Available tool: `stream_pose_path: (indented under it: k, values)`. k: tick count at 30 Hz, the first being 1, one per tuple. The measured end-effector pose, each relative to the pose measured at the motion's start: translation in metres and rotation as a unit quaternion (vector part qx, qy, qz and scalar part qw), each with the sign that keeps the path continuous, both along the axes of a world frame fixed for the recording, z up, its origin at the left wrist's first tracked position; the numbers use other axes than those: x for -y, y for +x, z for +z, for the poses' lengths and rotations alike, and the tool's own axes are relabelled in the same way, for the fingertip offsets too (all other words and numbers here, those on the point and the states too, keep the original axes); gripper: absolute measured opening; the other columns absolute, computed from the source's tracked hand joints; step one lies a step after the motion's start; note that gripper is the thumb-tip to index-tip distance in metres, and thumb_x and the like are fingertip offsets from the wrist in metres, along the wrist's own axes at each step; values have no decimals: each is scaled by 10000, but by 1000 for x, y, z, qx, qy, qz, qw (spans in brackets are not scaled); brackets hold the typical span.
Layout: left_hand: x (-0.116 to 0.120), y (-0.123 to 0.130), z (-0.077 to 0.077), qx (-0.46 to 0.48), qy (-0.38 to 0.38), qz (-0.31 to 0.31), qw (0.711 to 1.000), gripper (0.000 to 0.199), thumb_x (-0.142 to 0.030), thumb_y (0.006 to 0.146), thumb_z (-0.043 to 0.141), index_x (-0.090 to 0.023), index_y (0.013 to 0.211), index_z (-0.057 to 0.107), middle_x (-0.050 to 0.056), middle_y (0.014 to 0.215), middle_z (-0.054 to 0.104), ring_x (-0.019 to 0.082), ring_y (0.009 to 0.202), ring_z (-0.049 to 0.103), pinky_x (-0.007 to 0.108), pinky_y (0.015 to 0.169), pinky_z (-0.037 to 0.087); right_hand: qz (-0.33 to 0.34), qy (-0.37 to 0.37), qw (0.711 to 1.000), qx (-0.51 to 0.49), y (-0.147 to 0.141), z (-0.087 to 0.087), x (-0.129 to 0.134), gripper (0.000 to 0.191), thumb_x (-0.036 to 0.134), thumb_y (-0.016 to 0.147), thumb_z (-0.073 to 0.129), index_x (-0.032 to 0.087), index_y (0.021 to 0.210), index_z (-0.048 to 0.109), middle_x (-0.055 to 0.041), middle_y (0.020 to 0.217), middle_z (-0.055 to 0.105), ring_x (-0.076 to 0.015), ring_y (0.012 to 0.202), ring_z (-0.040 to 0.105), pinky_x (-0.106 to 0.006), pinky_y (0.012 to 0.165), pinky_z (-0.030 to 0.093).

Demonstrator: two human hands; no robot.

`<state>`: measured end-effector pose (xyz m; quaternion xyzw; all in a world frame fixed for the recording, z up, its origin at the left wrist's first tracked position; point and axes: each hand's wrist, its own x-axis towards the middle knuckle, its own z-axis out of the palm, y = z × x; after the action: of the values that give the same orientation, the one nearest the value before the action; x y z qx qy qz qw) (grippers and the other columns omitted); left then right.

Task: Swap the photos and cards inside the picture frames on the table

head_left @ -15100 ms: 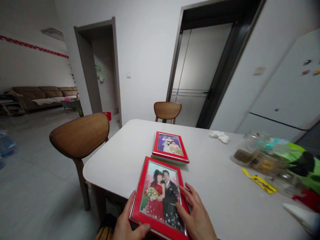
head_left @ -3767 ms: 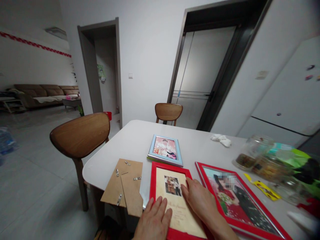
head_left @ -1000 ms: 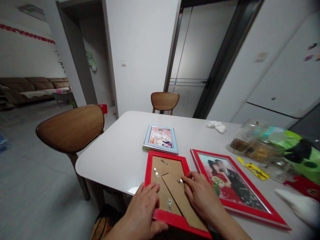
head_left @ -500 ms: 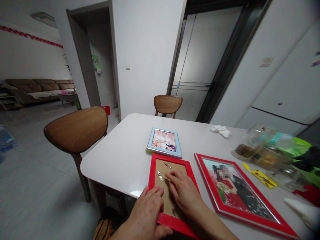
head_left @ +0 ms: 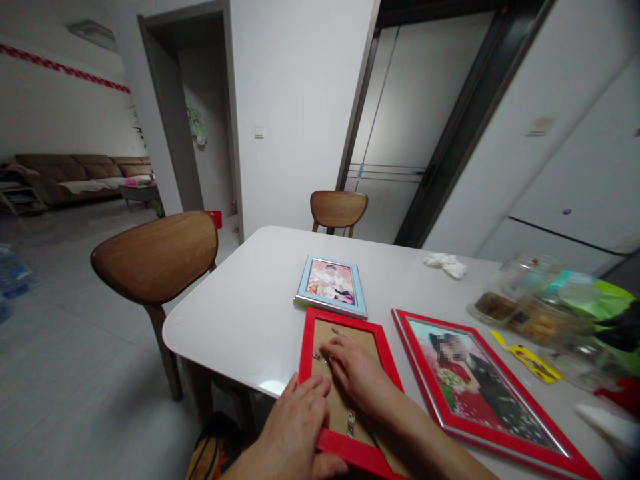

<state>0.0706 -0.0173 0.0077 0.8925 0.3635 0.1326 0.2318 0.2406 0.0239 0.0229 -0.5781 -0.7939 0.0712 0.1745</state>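
A red picture frame [head_left: 307,337] lies face down at the near table edge, its brown backing board [head_left: 339,397] facing up. My left hand [head_left: 300,413] grips its near left side, fingers over the rail and thumb along the near rail. My right hand [head_left: 357,370] rests over the board with bent fingers on a small metal clip [head_left: 318,357] near the left rail. Another clip [head_left: 337,331] sits near the far rail, and a metal piece [head_left: 351,423] shows lower on the board. My right hand and forearm hide part of the right side.
Beyond is a light-blue framed photo [head_left: 330,283]; to the right lies a larger red framed photo [head_left: 493,387]. Glass containers [head_left: 533,313], a yellow packet [head_left: 535,363] and crumpled tissue [head_left: 445,265] are on the right of the white table [head_left: 240,300]. Wooden chairs [head_left: 160,257] stand around it.
My right fingers have moved left onto the metal clip near the left rail, which now lies turned more sideways. The lower metal piece shows more. My left hand keeps its place.
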Motion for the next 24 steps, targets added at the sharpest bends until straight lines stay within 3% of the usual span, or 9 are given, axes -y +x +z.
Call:
stream_pose_path:
  k: [4,7,12,19,24]
  values:
    - [1,0,0,5,-1,5,1000,671,-443,583,681,-158,1133,425,112,1293,373,232,1198,307,431,1007,189,-141,6,990,-8,14,-3,-23,242,257,793,383,161,844,600,-64,843,627,-158,776,552,-240,682,371]
    - [1,2,1,2,-4,12,1000,679,-420,561,703,-139,1121,441,117,1283,386,237,1195,311,423,1012,186,-182,-3,983,7,19,-6,-38,223,295,772,412,184,716,596,-52,764,636,-160,701,557,-240,591,346]
    - [1,2,3,-4,-11,16,1000,686,-404,563,701,-121,1131,441,124,1287,378,234,1199,304,412,1021,171,-234,-5,972,5,21,-9,-49,219,319,746,424,179,701,587,-77,703,629,-183,648,555,-254,520,296]
    - [7,15,19,-54,-11,-2,998,647,-406,562,700,-107,1087,470,158,1302,340,260,1219,256,454,1016,138,-223,7,972,-69,23,-6,-48,269,330,754,393,158,676,585,-80,683,632,-169,637,557,-250,552,338]
    - [11,38,8,-73,21,-61,995,472,-267,666,615,-107,1082,459,153,1325,297,268,1223,237,466,994,192,-181,16,967,-178,45,2,-21,324,366,767,353,157,758,601,-52,752,647,-155,684,574,-243,627,401]
